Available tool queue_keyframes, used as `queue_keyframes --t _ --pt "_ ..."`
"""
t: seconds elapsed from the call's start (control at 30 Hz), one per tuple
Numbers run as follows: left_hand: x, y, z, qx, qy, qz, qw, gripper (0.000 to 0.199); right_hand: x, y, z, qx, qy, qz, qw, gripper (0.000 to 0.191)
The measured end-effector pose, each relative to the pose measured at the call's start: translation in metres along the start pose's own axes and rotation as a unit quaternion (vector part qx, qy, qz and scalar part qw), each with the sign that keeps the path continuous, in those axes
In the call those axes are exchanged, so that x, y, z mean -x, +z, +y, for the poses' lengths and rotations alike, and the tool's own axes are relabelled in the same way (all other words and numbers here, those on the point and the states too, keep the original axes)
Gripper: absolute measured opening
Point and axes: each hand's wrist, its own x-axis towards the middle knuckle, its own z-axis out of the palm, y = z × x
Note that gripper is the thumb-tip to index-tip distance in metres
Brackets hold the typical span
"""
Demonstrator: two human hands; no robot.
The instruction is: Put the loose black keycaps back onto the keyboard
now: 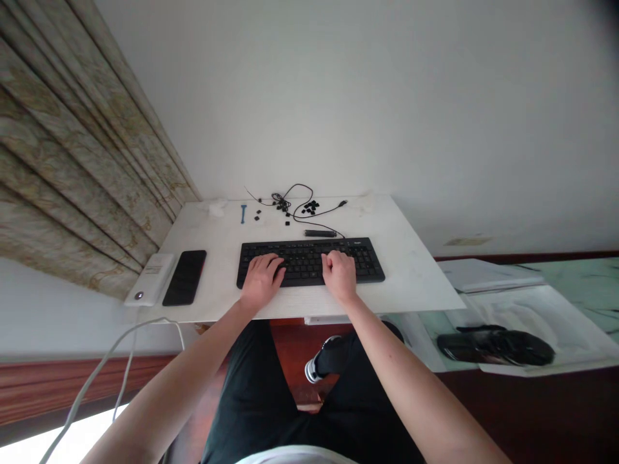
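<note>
A black keyboard point(304, 265) lies near the front edge of the white table point(406, 283). My left hand point(260, 280) rests on its left part, palm down, fingers spread over the keys and the thumb apart. On its right part sits my right hand point(340, 276), fingers curled in with the thumb side toward the left; whatever may be in them is hidden. Behind the keyboard are a long black bar point(320, 233), a small heap of loose black keycaps point(310, 207) and a blue I-shaped tool point(243, 214).
A black cable point(302, 185) lies coiled at the back, its plug to the right. A phone point(185, 277) and a white device point(152, 278) are at the left, beside the curtain point(87, 142). Lower right, an opened white box point(541, 316) bears a black object point(498, 345).
</note>
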Motion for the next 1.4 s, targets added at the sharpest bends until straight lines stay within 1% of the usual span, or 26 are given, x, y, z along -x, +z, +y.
queue_keyframes --t 0.07,0.13,0.27,0.33,0.4,0.5,0.63,0.83,0.9,0.93,0.97,1.0,1.03,1.07,1.1,1.13,1.17,1.2,1.23,1.27,1.3,1.33,1.4 --pt "-0.025 0.001 -0.004 0.015 -0.017 0.005 1.0 0.026 -0.001 0.001 0.001 0.006 -0.013 -0.005 1.0 0.033" --pt "-0.057 0.007 -0.01 0.022 -0.04 -0.017 0.999 0.027 -0.001 0.001 0.001 0.014 -0.019 -0.01 1.0 0.034" --pt "-0.118 0.027 -0.025 0.007 -0.064 -0.119 0.991 0.037 -0.002 0.0 0.0 0.026 -0.019 -0.02 0.999 0.034" --pt "-0.138 0.038 -0.031 -0.009 -0.073 -0.17 0.983 0.042 -0.002 -0.001 0.0 0.03 -0.014 -0.025 0.999 0.034" --pt "-0.15 0.046 -0.036 -0.021 -0.087 -0.197 0.976 0.043 -0.002 -0.001 0.0 0.031 -0.01 -0.031 0.999 0.033" --pt "-0.155 0.054 -0.04 -0.03 -0.105 -0.205 0.973 0.033 -0.002 -0.001 0.0 0.028 -0.009 -0.039 0.999 0.033" --pt "-0.151 0.055 -0.043 -0.031 -0.117 -0.202 0.972 0.022 -0.002 0.0 0.0 0.024 -0.004 -0.042 0.999 0.034" --pt "-0.142 0.048 -0.046 -0.004 -0.135 -0.163 0.977 0.021 -0.002 -0.001 -0.001 0.024 -0.004 -0.036 0.999 0.036" --pt "-0.138 0.043 -0.043 0.028 -0.148 -0.131 0.98 0.021 -0.002 -0.002 -0.001 0.023 -0.007 -0.03 0.999 0.036" --pt "-0.135 0.041 -0.04 0.076 -0.169 -0.1 0.977 0.02 -0.002 -0.002 -0.001 0.022 -0.008 -0.027 0.999 0.036" --pt "-0.13 0.038 -0.036 0.154 -0.202 -0.062 0.965 0.017 -0.002 -0.002 -0.001 0.02 -0.009 -0.023 0.999 0.036" --pt "-0.124 0.034 -0.032 0.26 -0.244 -0.023 0.934 0.015 -0.002 -0.002 -0.001 0.019 -0.01 -0.02 1.0 0.036" --pt "-0.117 0.03 -0.027 0.381 -0.287 0.011 0.879 0.012 -0.002 -0.002 -0.001 0.018 -0.01 -0.018 1.0 0.036" --pt "-0.108 0.026 -0.022 0.5 -0.324 0.03 0.803 0.011 -0.002 -0.002 -0.001 0.017 -0.01 -0.016 1.0 0.036" --pt "-0.098 0.021 -0.017 0.599 -0.348 0.03 0.721 0.01 -0.002 -0.001 0.0 0.017 -0.01 -0.015 1.0 0.036" --pt "-0.087 0.016 -0.012 0.674 -0.36 0.021 0.645 0.01 -0.002 -0.001 0.0 0.016 -0.011 -0.014 1.0 0.036" --pt "-0.076 0.011 -0.008 0.725 -0.366 0.015 0.584 0.01 -0.002 -0.001 0.0 0.015 -0.011 -0.012 1.0 0.036" --pt "-0.065 0.006 -0.004 0.759 -0.367 0.012 0.538 0.009 -0.002 0.0 0.0 0.014 -0.011 -0.01 1.0 0.036" --pt "-0.054 0.001 -0.001 0.781 -0.367 0.011 0.505 0.009 -0.002 0.001 0.001 0.013 -0.012 -0.008 1.0 0.036" --pt "-0.044 -0.003 0.001 0.796 -0.365 0.009 0.483 0.009 -0.002 0.001 0.001 0.013 -0.012 -0.006 1.0 0.036" --pt "-0.035 -0.006 0.002 0.806 -0.362 0.004 0.468 0.009 -0.002 0.001 0.001 0.012 -0.012 -0.004 1.0 0.036" --pt "-0.026 -0.008 0.002 0.813 -0.358 -0.006 0.459 0.009 -0.001 0.001 0.001 0.012 -0.011 -0.002 1.0 0.036" --pt "-0.012 -0.01 0.002 0.82 -0.351 -0.032 0.451 0.011 -0.001 0.001 0.0 0.012 -0.014 0.0 1.0 0.036"
